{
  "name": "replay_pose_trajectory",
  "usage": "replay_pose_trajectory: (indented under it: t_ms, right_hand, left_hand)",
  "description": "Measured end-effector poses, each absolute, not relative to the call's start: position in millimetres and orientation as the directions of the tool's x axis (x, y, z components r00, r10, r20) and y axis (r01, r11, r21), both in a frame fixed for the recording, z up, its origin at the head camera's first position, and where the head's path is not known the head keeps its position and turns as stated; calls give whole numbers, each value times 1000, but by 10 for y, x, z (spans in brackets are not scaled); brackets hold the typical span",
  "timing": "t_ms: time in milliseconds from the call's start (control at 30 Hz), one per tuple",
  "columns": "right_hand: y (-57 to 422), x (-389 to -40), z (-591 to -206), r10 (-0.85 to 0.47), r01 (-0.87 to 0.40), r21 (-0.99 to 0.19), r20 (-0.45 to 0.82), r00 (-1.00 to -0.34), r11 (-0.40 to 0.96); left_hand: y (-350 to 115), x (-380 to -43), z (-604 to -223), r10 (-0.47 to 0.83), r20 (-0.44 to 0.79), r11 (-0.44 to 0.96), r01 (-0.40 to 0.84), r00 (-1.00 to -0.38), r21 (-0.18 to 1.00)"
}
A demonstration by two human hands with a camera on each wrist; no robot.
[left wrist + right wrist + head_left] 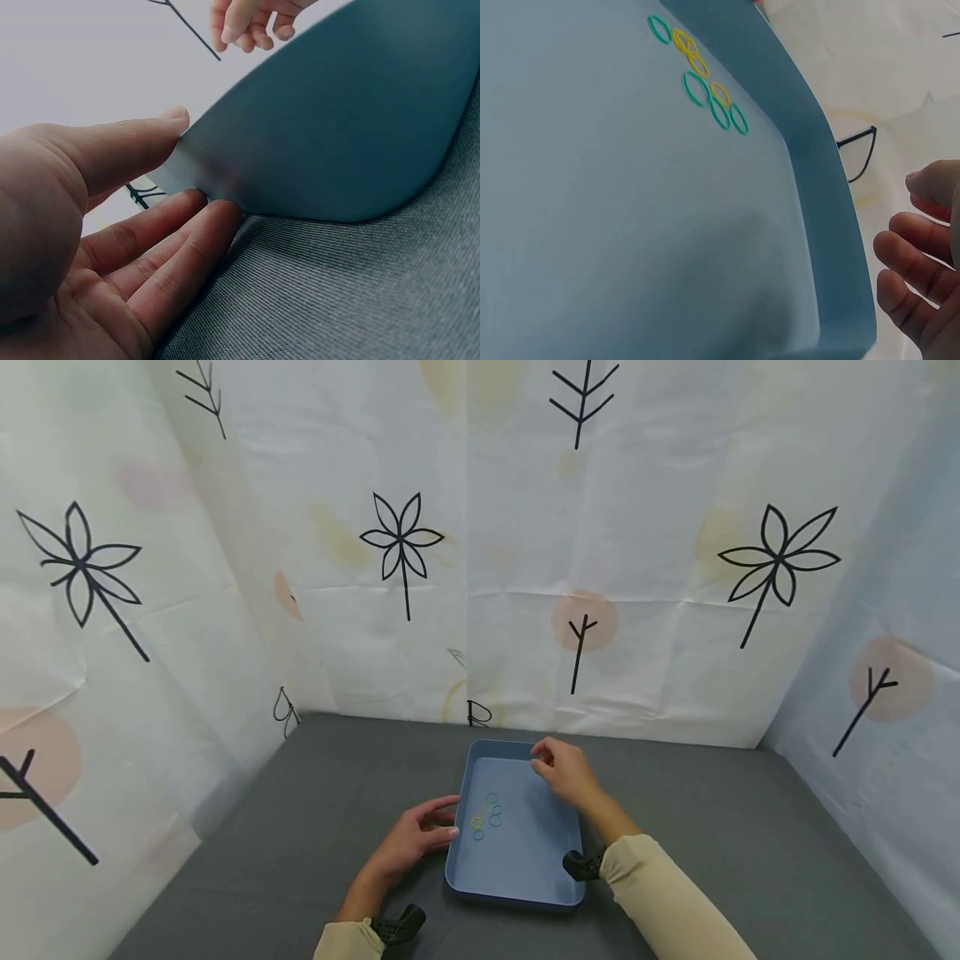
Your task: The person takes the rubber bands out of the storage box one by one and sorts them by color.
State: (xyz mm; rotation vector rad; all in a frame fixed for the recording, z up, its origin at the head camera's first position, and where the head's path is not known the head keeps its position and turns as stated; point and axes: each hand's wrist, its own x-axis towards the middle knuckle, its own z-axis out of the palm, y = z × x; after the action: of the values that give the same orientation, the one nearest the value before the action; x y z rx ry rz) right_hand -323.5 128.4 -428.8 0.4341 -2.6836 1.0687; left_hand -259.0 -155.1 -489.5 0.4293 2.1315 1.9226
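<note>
A shallow blue tray (528, 860) lies on the dark cloth. Toward its left side, several small green and yellow rubber bands (685, 45) lie loose on the bottom, some overlapping. My left hand (408, 843) is at the tray's left wall; in the left wrist view its thumb lies at the rim and the fingertips touch the outer wall, fingers fairly straight. Above the far right corner is my right hand (567, 772), fingers loosely bent and holding nothing. The right wrist view shows this hand (922, 262) just beyond the rim, apart from the bands.
Dark grey cloth (360, 768) covers the table around the tray. White printed fabric walls (510, 543) rise behind and on both sides. Each wrist wears a black camera mount, such as the right one (583, 865).
</note>
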Motion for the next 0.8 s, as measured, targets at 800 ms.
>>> replay_pose_trajectory:
  t_ms: [800]
  right_hand:
    - [971, -3227, -4478, -306, -365, -618, 205, -930, 696]
  left_hand:
    - [-1553, -2627, -4927, 365, -1, 101, 38, -931, 994]
